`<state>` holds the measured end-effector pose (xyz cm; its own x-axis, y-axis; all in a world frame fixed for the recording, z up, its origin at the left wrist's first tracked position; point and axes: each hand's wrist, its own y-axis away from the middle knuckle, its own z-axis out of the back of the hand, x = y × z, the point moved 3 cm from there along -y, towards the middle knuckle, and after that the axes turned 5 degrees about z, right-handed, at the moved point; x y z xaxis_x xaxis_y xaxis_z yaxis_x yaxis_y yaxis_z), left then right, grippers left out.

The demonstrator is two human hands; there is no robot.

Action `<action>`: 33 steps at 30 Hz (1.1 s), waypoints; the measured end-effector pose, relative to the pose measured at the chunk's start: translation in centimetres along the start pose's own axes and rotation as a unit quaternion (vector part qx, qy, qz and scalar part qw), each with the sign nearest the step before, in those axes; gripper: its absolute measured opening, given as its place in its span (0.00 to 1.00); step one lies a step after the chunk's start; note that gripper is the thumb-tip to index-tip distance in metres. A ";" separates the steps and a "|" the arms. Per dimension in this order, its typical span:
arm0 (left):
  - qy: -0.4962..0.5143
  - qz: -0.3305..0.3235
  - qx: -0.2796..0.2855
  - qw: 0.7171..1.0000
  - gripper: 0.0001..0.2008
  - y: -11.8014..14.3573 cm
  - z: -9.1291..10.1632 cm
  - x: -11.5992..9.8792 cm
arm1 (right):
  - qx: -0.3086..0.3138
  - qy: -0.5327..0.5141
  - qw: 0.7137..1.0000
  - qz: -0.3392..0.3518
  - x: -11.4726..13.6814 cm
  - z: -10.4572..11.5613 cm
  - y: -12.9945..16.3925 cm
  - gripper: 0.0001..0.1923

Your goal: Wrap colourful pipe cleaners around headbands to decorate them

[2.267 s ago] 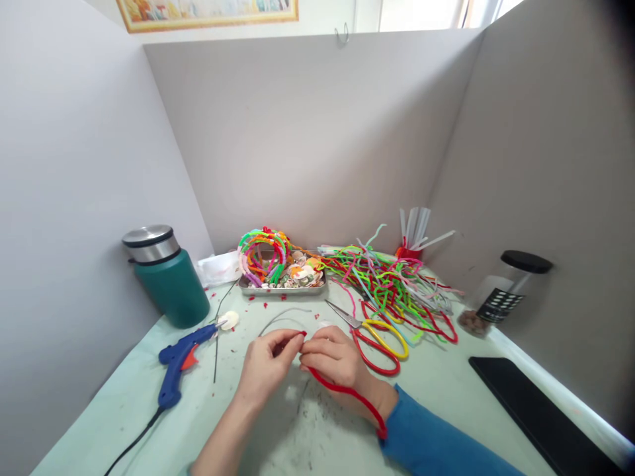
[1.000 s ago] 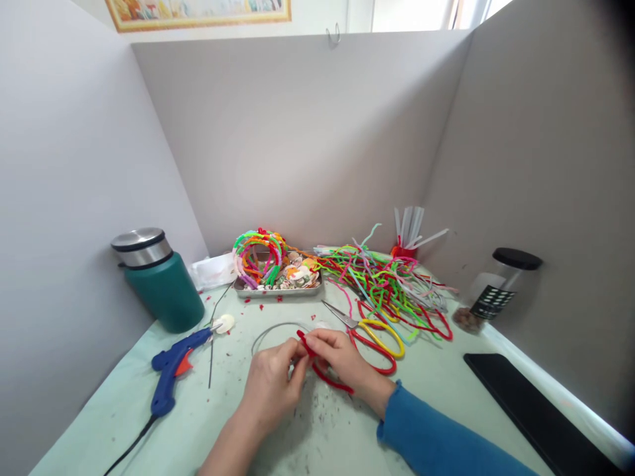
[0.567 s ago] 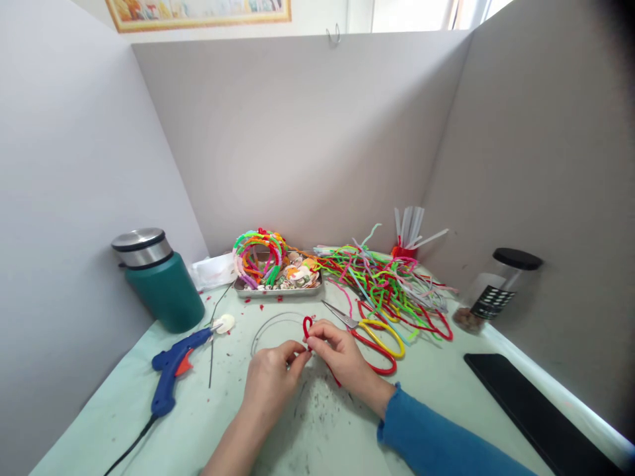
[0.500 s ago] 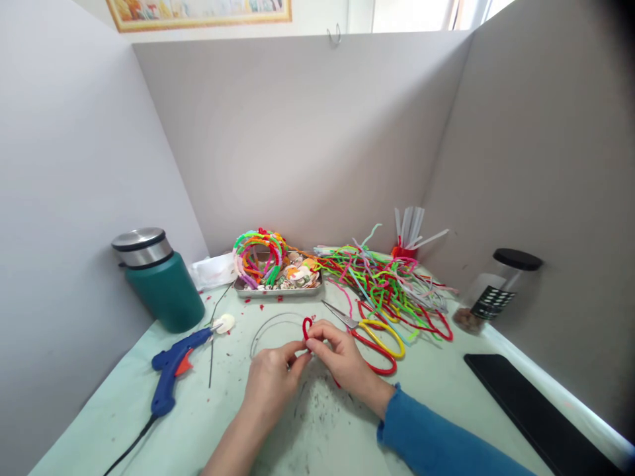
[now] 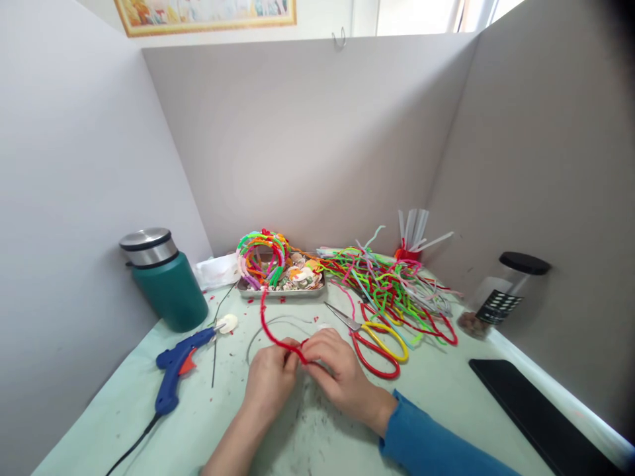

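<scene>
My left hand (image 5: 270, 378) and my right hand (image 5: 337, 375) meet at the middle of the table, both pinching a red pipe cleaner (image 5: 268, 327). Its free length curves up and to the left from my fingertips, toward the metal tray (image 5: 280, 289). A thin grey wire hoop (image 5: 278, 324) lies on the table just beyond my hands; its near part is hidden under them. My right arm wears a blue sleeve.
A blue glue gun (image 5: 176, 367) with a black cord lies left. A green flask (image 5: 166, 277) stands behind it. Scissors with red and yellow handles (image 5: 374, 340) lie right of my hands, by a heap of coloured pipe cleaners (image 5: 391, 284). A jar (image 5: 503, 291) and a black slab (image 5: 540, 413) sit right.
The red pipe cleaner, earlier trailing toward my right wrist and then looped small above my fingers, now sticks out up and left in a long arc. My hands stayed together at the same spot.
</scene>
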<state>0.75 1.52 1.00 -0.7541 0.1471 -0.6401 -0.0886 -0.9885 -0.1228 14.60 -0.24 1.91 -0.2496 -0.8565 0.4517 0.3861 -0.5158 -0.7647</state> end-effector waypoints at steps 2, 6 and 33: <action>0.055 0.005 0.007 0.998 0.10 -0.1 0.2 -0.1 | 0.013 0.014 0.999 0.041 0.2 0.0 0.1 0.07; 0.118 -0.002 0.023 0.993 0.11 -0.2 0.9 -0.3 | 0.057 0.063 0.992 0.096 0.5 0.0 0.2 0.09; -0.053 -0.156 -0.064 0.984 0.11 0.6 1.1 -1.0 | -0.045 -0.016 0.983 -0.175 -2.2 -0.6 1.3 0.13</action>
<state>0.69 0.75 2.39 -0.7672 0.4314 -0.4747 -0.2483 -0.8821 -0.4004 15.10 1.00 -0.35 -0.3254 -0.6275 0.7074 0.2011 -0.7769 -0.5966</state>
